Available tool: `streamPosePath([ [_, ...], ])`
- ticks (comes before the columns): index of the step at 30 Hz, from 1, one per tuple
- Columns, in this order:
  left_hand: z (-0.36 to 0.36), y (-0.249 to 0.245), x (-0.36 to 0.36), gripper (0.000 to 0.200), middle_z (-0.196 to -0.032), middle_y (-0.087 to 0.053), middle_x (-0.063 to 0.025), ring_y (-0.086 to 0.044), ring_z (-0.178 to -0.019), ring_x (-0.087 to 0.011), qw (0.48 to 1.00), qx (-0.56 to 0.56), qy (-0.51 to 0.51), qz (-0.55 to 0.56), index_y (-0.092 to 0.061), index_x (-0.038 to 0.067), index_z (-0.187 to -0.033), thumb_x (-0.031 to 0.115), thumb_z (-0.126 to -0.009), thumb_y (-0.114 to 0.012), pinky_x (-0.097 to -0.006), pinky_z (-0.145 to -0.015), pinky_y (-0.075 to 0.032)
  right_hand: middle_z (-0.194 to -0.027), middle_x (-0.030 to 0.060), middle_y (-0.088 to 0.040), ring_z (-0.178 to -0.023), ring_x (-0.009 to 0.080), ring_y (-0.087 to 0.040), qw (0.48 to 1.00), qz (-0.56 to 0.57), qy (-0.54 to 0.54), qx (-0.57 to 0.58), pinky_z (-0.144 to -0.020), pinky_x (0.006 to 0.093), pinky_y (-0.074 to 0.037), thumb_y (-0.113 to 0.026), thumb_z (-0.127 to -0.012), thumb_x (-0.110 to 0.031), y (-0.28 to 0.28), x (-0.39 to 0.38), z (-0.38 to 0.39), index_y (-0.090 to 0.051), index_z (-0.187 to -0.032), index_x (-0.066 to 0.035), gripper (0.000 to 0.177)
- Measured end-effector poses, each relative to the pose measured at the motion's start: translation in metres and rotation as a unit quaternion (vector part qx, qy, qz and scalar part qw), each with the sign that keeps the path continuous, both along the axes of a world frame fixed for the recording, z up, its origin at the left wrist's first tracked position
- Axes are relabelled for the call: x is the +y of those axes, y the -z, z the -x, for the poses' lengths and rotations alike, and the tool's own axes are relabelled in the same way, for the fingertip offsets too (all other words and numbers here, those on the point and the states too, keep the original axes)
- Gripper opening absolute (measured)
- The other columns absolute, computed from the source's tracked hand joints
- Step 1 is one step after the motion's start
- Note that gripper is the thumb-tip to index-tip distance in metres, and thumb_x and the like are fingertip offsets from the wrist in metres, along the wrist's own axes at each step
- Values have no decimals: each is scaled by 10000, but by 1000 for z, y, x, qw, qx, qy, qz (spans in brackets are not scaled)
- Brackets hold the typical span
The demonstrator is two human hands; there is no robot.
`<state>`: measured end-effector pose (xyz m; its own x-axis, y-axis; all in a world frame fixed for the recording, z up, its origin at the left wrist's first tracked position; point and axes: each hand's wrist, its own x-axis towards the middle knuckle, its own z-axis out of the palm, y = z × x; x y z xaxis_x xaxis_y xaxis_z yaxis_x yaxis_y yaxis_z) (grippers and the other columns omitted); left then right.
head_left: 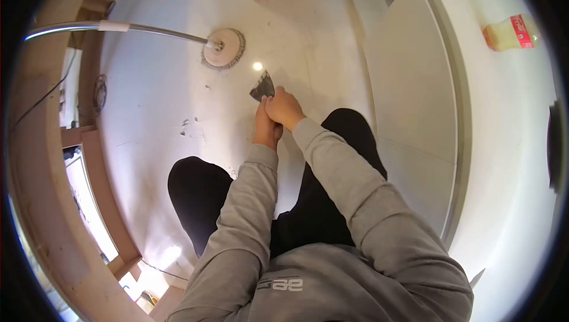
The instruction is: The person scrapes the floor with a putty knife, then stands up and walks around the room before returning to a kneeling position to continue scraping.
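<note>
Both my left hand and right hand are clenched together on the putty knife, its handle hidden and its flared, dark blade smeared pale. It sits above the glossy white floor, closer to the right edge than the left. Beyond it lies a round, fibre-fringed mop head; flaky grey crumbs lie leftward.

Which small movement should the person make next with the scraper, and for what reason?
I would probably move the scraper towards the loose bits and gather them. The left hand and right hand are already together at the tool, and those bits lie scattered on the pale floor, a little to the left of the blade.
</note>
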<state>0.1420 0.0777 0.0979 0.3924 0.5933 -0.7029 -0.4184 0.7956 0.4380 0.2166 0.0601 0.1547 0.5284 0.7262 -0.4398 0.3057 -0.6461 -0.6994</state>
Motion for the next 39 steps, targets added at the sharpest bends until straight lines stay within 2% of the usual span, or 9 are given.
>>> streamPosePath([
  [4, -18, 56, 0, 260, -804, -620, -56, -591, -731, -195, 983, -166, 71, -18, -558, 93, -870, 289, -1013, -464, -343, -624, -493, -967, 269, -671, -942, 422, -653, 999, 23, 32, -36, -806, 487, -516, -540, -911, -274, 12, -21, -22, -525, -1115, 49, 382],
  [6, -43, 40, 1, 234, -975, -649, -97, -634, -904, -224, 993, 25, 111, -36, -582, 54, -1047, 265, -1016, -486, -339, -765, -516, -941, 253, -678, -913, 406, -658, 996, 52, 64, 18, -792, 475, -517, -549, -906, -284, -13, -29, -45, -534, -1100, 40, 378],
  [10, -76, 34, -8, 261, -992, -633, -105, -625, -880, -214, 997, -18, 69, 39, -568, 34, -1031, 282, -1011, -489, -356, -709, -518, -869, 221, -686, -826, 361, -667, 971, 139, 143, 132, -760, 437, -516, -576, -892, -327, -14, -41, -67, -564, -1041, 18, 375],
  [14, -87, 49, -34, 275, -872, -640, -123, -621, -699, -214, 996, -10, -42, 83, -537, 12, -995, 282, -995, -486, -315, -515, -471, -883, 213, -688, -837, 376, -662, 982, 106, 152, -31, -776, 431, -512, -593, -885, -355, 31, -49, -61, -581, -1017, -6, 373],
  [19, -63, 27, -46, 497, -1250, -535, -251, -562, -1128, -360, 952, 304, -30, -18, -383, -53, -1345, 298, -999, -443, -406, -931, -474, -946, 221, -688, -946, 410, -643, 976, 100, 177, -82, -824, 436, -503, -599, -885, -387, 70, -71, -31, -615, -980, -24, 376],
  [22, -65, 30, -51, 554, -1322, -478, -274, -514, -1204, -377, 929, 330, 55, -157, -327, -50, -1387, 317, -991, -451, -421, -977, -450, -954, 228, -687, -946, 404, -646, 973, 89, 205, -62, -833, 431, -500, -601, -890, -411, 88, -97, -24, -637, -971, -25, 396],
  [26, -84, 36, -73, 584, -1319, -473, -291, -499, -1212, -401, 934, 333, 78, -103, -332, -76, -1381, 314, -974, -486, -436, -998, -432, -931, 223, -690, -904, 395, -655, 943, 41, 321, -78, -815, 417, -504, -614, -889, -468, 93, -143, -25, -661, -944, -27, 446],
  [35, -47, -19, -222, 340, -1139, -574, -200, -563, -1065, -357, 842, 373, 332, -203, -545, -10, -1073, 302, -939, -563, -426, -930, -447, -844, 218, -683, -816, 391, -672, 939, 212, 170, -212, -722, 465, -496, -586, -860, -563, 78, -339, 34, -697, -857, -43, 532],
  [39, -45, -76, -221, 211, -935, -609, -151, -585, -900, -328, 803, 290, 344, -392, -579, 35, -927, 245, -908, -599, -434, -820, -458, -853, 224, -676, -828, 390, -663, 929, 264, 101, -238, -730, 460, -491, -582, -864, -552, 76, -291, 25, -696, -857, -39, 526],
])
